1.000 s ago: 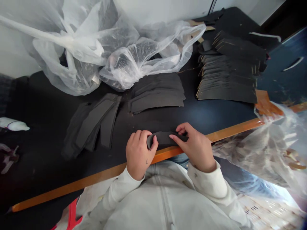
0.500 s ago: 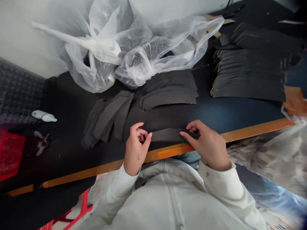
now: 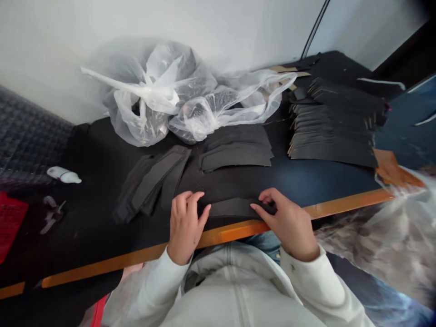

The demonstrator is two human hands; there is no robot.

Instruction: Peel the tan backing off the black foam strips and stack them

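A curved black strip [image 3: 233, 207], like card or thin leather, lies along the near edge of the table. Its right end is pinched between the thumb and fingers of my right hand [image 3: 289, 223]. At the strip's left end is my left hand [image 3: 186, 227], thumb and fingers apart; whether the thumb tip touches the strip I cannot tell. Just beyond lies a neat stack of similar black strips [image 3: 238, 152]. To the left, more black strips [image 3: 155, 175] are fanned out in a loose pile.
Clear plastic bags [image 3: 146, 100] stand against the wall. A large stack of black pieces [image 3: 334, 131] is at the back right. A white bottle [image 3: 64, 175] and a red basket [image 3: 12, 222] are on the left. An orange edge [image 3: 143, 259] borders the black table.
My left hand has opened and drawn slightly left from the strip's end. My right hand keeps its pinch. The camera view has tilted up, showing more wall.
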